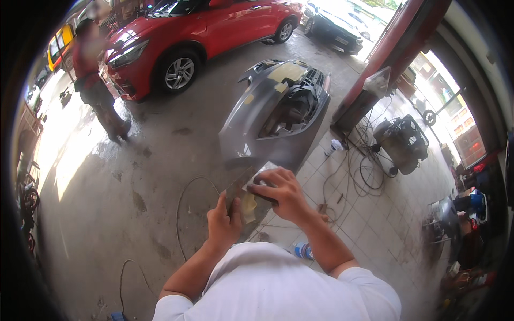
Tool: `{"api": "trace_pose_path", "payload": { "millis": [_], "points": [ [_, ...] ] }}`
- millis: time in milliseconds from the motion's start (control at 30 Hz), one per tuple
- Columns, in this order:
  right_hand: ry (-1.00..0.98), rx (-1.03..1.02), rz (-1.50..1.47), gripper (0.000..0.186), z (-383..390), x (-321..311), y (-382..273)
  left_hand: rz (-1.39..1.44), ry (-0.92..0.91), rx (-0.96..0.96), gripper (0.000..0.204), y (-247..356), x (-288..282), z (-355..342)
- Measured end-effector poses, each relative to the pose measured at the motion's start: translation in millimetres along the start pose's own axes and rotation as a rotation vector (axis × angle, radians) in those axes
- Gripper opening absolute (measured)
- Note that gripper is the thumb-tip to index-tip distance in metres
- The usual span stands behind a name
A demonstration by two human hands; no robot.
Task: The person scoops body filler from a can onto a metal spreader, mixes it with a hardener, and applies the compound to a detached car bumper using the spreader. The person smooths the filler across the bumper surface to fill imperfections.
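Observation:
My left hand [222,222] grips a thin greyish-brown flat board [234,188], thumb on top. A cream-yellow patch [249,207], like putty, shows along the board's right side. Closed over the board's upper right, my right hand [286,192] pinches a pale, whitish flat piece [263,174]; its exact kind is unclear. Beyond both hands lies a grey car bumper [243,125] with several yellowish filler patches [289,72] on its surface and a large dark opening.
A red car [225,27] is parked at the back, with a person [96,80] standing by its front. To the right rise a red post [369,75] and a dark machine [404,142] among loose hoses [369,171]. A blue-and-white can [303,250] stands on the tiles near me.

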State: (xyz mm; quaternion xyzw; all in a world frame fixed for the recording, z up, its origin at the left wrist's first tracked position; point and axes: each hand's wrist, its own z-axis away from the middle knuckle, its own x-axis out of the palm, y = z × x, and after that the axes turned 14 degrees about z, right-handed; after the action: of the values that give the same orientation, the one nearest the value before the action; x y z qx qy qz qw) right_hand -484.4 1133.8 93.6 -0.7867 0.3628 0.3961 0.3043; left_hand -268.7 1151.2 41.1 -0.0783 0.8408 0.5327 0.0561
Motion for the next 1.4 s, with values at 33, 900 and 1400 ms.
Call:
{"api": "trace_pose_path", "payload": {
  "millis": [33, 900, 1400],
  "points": [
    [-0.027, 0.012, -0.086, 0.062, 4, 3, -6, -0.018, 0.028, 0.057, 0.029, 6, 5, -6],
    [0.01, -0.162, 0.122, 0.062, 9, 17, -14, 0.145, 0.229, -0.064, 0.027, 13, -2, -50],
    [0.153, -0.119, 0.115, 0.055, -13, -1, -13, 0.014, 0.178, 0.338, 0.023, 27, -13, -74]
  ]
}}
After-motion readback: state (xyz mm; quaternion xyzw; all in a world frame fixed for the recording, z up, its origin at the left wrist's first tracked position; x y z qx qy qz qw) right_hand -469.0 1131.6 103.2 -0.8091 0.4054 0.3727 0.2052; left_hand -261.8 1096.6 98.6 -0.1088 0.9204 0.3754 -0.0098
